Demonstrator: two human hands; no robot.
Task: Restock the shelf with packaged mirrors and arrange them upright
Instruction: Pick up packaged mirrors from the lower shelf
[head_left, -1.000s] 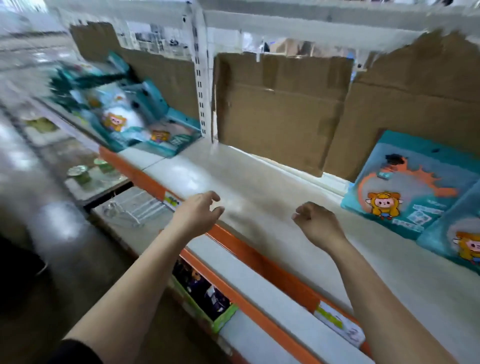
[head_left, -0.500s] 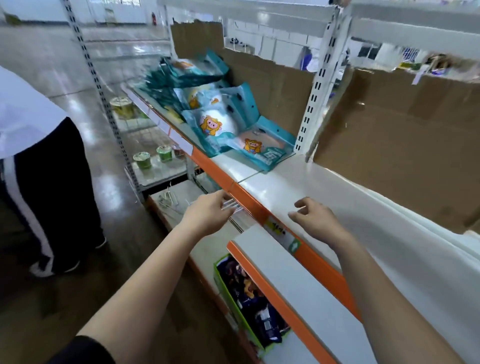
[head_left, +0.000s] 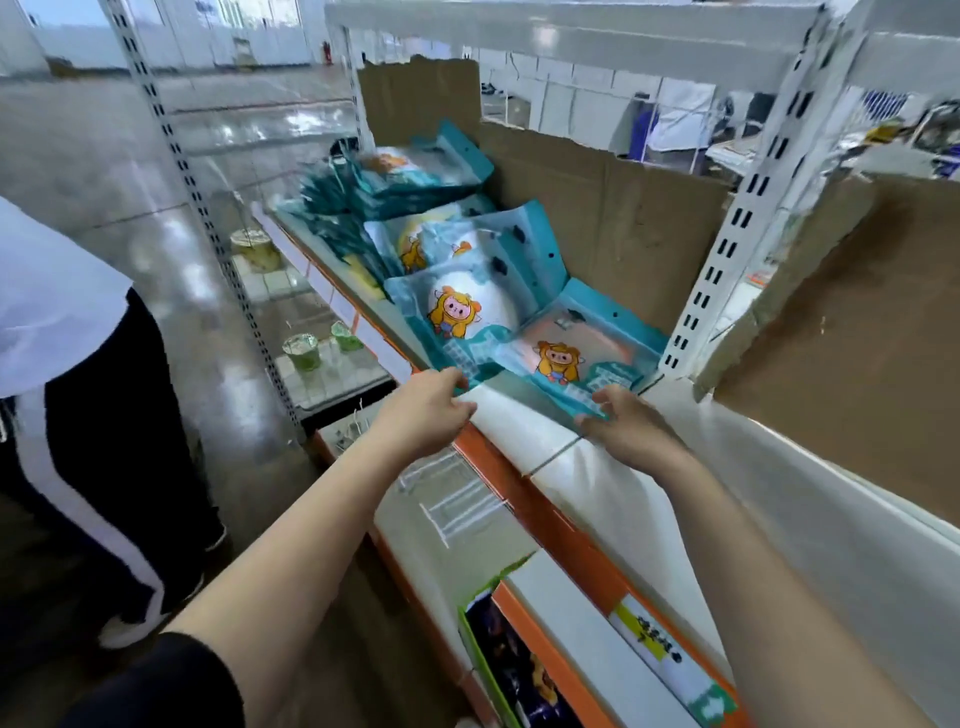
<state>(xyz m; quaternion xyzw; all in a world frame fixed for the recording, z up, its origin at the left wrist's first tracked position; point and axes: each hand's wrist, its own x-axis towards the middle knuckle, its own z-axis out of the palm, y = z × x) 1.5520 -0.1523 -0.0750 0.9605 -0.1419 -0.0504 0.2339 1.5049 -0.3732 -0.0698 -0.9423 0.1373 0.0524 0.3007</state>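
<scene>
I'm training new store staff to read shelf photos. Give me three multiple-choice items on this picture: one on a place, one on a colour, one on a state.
1. Where are the mirror packs? A on the floor; B on the white shelf, before the cardboard; C in a green box.
2. What colour is the shelf's front strip? A blue; B black; C orange.
3. What are the left hand and right hand doing? A each grips a pack's lower edge; B both hang empty; C one holds a cup.
Answers: B, they lie piled on the shelf against the cardboard; C, the strip is orange; A, the left hand grips the white-fronted pack, the right the pink-fronted pack.
</scene>
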